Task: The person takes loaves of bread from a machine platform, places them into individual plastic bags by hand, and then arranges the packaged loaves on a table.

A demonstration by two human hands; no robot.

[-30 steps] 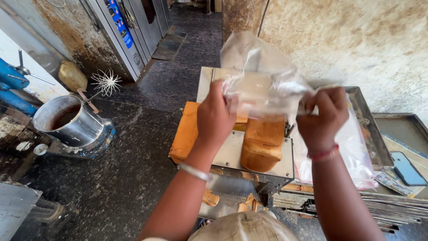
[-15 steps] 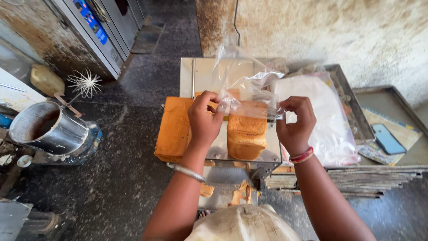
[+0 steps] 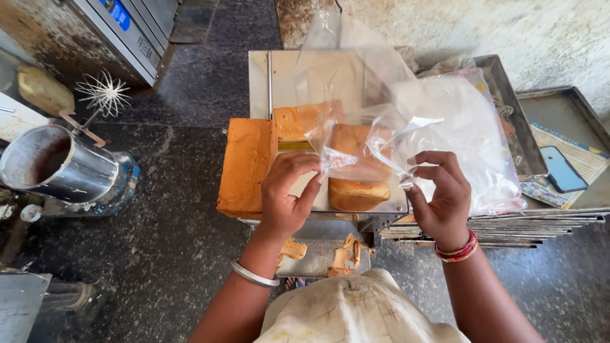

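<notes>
My left hand point(image 3: 287, 194) and my right hand point(image 3: 440, 192) pinch the two sides of a clear plastic bag's point(image 3: 356, 136) mouth, holding it up over a metal slicing table point(image 3: 257, 76). Below the bag lies a brown bread loaf point(image 3: 359, 190), seen partly through the plastic. A longer loaf point(image 3: 246, 166) lies to its left, and another loaf point(image 3: 295, 122) sits behind. To the right rests a pile of more clear bags point(image 3: 464, 133).
A steel mixer bowl point(image 3: 47, 166) with a wire whisk point(image 3: 103, 94) stands at the left on the dark floor. Stacked metal trays point(image 3: 540, 219) sit at the right, with a blue phone point(image 3: 563, 169) on papers. Bread scraps point(image 3: 343, 254) lie on a lower shelf.
The bag has come down from chest height to just above the loaf, and my hands have spread its mouth wider. My view has tilted downward.
</notes>
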